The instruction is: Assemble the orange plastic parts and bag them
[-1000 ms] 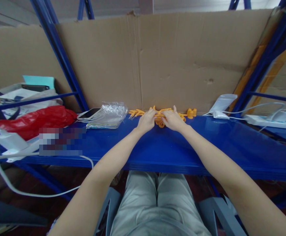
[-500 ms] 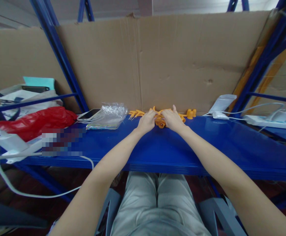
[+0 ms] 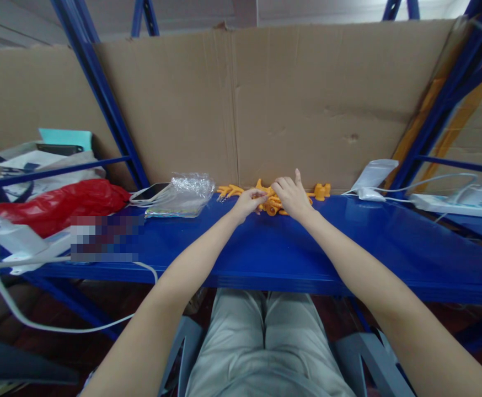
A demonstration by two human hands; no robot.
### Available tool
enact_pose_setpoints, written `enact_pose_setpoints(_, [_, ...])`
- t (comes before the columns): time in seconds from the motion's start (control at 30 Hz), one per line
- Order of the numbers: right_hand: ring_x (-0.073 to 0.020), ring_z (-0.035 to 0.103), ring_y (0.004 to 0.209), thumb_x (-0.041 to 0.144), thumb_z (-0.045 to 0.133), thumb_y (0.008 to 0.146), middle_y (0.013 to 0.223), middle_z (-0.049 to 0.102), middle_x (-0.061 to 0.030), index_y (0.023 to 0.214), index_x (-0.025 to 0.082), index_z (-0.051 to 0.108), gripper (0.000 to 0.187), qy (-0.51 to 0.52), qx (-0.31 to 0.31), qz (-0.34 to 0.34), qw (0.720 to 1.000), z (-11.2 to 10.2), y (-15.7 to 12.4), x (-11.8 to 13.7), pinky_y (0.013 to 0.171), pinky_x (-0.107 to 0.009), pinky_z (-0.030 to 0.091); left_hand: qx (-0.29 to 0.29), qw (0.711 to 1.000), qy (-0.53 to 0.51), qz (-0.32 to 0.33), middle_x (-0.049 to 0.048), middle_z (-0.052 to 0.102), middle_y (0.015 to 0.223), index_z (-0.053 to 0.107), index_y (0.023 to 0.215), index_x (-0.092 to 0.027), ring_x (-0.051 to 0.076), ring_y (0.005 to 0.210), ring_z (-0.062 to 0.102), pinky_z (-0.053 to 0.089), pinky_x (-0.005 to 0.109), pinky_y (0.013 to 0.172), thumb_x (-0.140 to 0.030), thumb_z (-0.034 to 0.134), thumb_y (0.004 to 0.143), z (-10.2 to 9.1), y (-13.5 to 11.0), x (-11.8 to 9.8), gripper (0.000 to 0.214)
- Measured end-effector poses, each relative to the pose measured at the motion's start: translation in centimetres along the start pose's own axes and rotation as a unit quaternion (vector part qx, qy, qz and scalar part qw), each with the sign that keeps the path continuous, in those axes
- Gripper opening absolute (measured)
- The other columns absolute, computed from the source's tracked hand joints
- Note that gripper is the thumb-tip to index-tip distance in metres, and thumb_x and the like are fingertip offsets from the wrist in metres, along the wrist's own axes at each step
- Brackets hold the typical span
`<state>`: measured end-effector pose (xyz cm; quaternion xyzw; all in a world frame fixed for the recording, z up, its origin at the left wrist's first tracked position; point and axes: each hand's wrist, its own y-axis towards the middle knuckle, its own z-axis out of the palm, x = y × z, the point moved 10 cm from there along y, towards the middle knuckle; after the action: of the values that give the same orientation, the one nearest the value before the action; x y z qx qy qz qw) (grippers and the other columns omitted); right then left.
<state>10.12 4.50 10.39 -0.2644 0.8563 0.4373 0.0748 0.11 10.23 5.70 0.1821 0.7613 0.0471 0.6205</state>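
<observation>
Both my hands are out at the far edge of the blue bench, about midway along it, where a small heap of orange plastic pieces lies right against the foot of the cardboard sheet standing behind. My left hand comes in from the left side of the heap; its fingers are drawn together at the tips and pinch one of the pieces. My right hand lies over the right side of the heap, knuckles towards me, fingers bent down onto the pieces with one finger poking up towards the cardboard. From behind I cannot tell whether those fingers grip anything or just rest there. The two hands are close but not touching.

More orange bits lie along the same far edge: a spiky piece just left of my left hand and a stubby piece just right of my right hand. Further left sit a crumpled clear bag, a phone touching it, and a red bag towards the left end. Towards the right end there is a white pouch and a white power strip.
</observation>
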Motion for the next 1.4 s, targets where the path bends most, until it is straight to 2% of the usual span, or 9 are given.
enact_pose_setpoints(0.13, [-0.0249, 0.056, 0.102, 0.011, 0.034, 0.097, 0.106, 0.065, -0.0109, 0.107, 0.019, 0.061, 0.03, 0.011, 0.009, -0.01, 1.0, 0.3, -0.2, -0.2, 0.117, -0.058, 0.024, 0.042, 0.995, -0.055, -0.069, -0.0039, 0.061, 0.057, 0.064, 0.077, -0.016, 0.004, 0.036, 0.046, 0.041, 0.017, 0.039, -0.027, 0.075, 0.082, 0.7, -0.4, 0.7, 0.017])
enact_pose_setpoints(0.27, [-0.0251, 0.058, 0.102, 0.011, 0.037, 0.095, 0.104, 0.067, -0.0117, 0.109, 0.017, 0.061, 0.029, 0.036, 0.033, -0.024, 0.998, 1.0, -0.4, -0.2, 0.115, -0.056, 0.028, 0.045, 0.997, -0.009, -0.062, -0.0039, 0.059, 0.054, 0.062, 0.076, -0.016, 0.005, 0.035, 0.045, 0.04, 0.018, 0.038, -0.026, 0.072, 0.084, 0.3, -0.2, 0.9, 0.016])
enact_pose_setpoints(0.4, [-0.0258, 0.062, 0.102, 0.014, 0.046, 0.093, 0.101, 0.069, -0.0106, 0.107, 0.017, 0.063, 0.023, 0.057, 0.089, -0.045, 0.993, 2.2, -0.6, -0.1, 0.114, -0.059, 0.028, -0.006, 0.982, 0.171, 0.083, 0.0009, 0.069, 0.07, 0.064, 0.08, -0.016, 0.013, 0.061, 0.065, 0.054, 0.026, 0.062, -0.022, 0.073, 0.082, -0.6, 0.1, -1.0, 0.01])
enact_pose_setpoints(0.53, [-0.0277, 0.062, 0.108, 0.016, 0.051, 0.092, 0.107, 0.07, -0.0126, 0.106, 0.017, 0.065, 0.02, 0.072, 0.121, -0.034, 0.989, 3.0, -0.9, -0.6, 0.114, -0.062, 0.028, -0.044, 0.911, 0.336, 0.237, 0.0042, 0.074, 0.094, 0.066, 0.084, -0.018, 0.021, 0.095, 0.069, 0.054, 0.034, 0.087, -0.017, 0.069, 0.083, 0.2, -0.9, -3.3, 0.003])
enact_pose_setpoints(0.8, [-0.0267, 0.062, 0.106, 0.016, 0.053, 0.09, 0.104, 0.07, -0.0099, 0.104, 0.019, 0.063, 0.017, 0.07, 0.115, -0.024, 0.991, 3.0, -0.9, -0.8, 0.114, -0.061, 0.027, -0.022, 0.871, 0.392, 0.294, 0.0065, 0.072, 0.101, 0.065, 0.094, -0.018, 0.021, 0.099, 0.068, 0.053, 0.034, 0.087, -0.014, 0.059, 0.088, 1.1, -1.8, -3.9, 0.009])
enact_pose_setpoints(0.93, [-0.028, 0.061, 0.105, 0.016, 0.053, 0.09, 0.103, 0.068, -0.0114, 0.104, 0.018, 0.06, 0.017, 0.041, 0.099, -0.009, 0.994, 2.4, -0.8, -0.9, 0.113, -0.059, 0.028, -0.018, 0.887, 0.373, 0.271, 0.0058, 0.072, 0.1, 0.065, 0.091, -0.019, 0.022, 0.099, 0.068, 0.052, 0.035, 0.09, -0.014, 0.063, 0.086, 1.1, -1.8, -4.1, 0.007])
enact_pose_setpoints(1.1, [-0.0287, 0.059, 0.103, 0.013, 0.051, 0.089, 0.104, 0.066, -0.0128, 0.104, 0.017, 0.058, 0.017, 0.015, 0.088, 0.002, 0.996, 1.9, -0.6, -0.9, 0.113, -0.058, 0.026, -0.06, 0.944, 0.258, 0.198, 0.0009, 0.07, 0.089, 0.063, 0.085, -0.02, 0.018, 0.092, 0.068, 0.053, 0.031, 0.089, -0.012, 0.074, 0.076, 0.1, -1.3, -3.7, 0.016])
enact_pose_setpoints(1.27, [-0.028, 0.058, 0.1, 0.009, 0.044, 0.09, 0.101, 0.066, -0.0133, 0.101, 0.017, 0.057, 0.02, 0.017, 0.063, 0.032, 0.997, 1.6, -0.7, -2.3, 0.112, -0.053, 0.029, -0.081, 0.99, 0.096, 0.063, -0.0062, 0.061, 0.074, 0.056, 0.091, -0.018, 0.005, 0.047, 0.053, 0.048, 0.02, 0.053, -0.014, 0.073, 0.079, -1.1, -0.5, -1.2, 0.021])
enact_pose_setpoints(1.4, [-0.0297, 0.058, 0.099, 0.014, 0.048, 0.088, 0.102, 0.065, -0.0149, 0.099, 0.018, 0.057, 0.015, 0.073, 0.035, 0.107, 0.991, 2.2, -1.6, -5.8, 0.1, -0.049, 0.042, -0.092, 0.992, 0.072, 0.041, -0.0076, 0.059, 0.074, 0.054, 0.091, -0.017, 0.002, 0.037, 0.045, 0.04, 0.019, 0.044, -0.015, 0.074, 0.079, -1.8, -0.6, -0.7, 0.023])
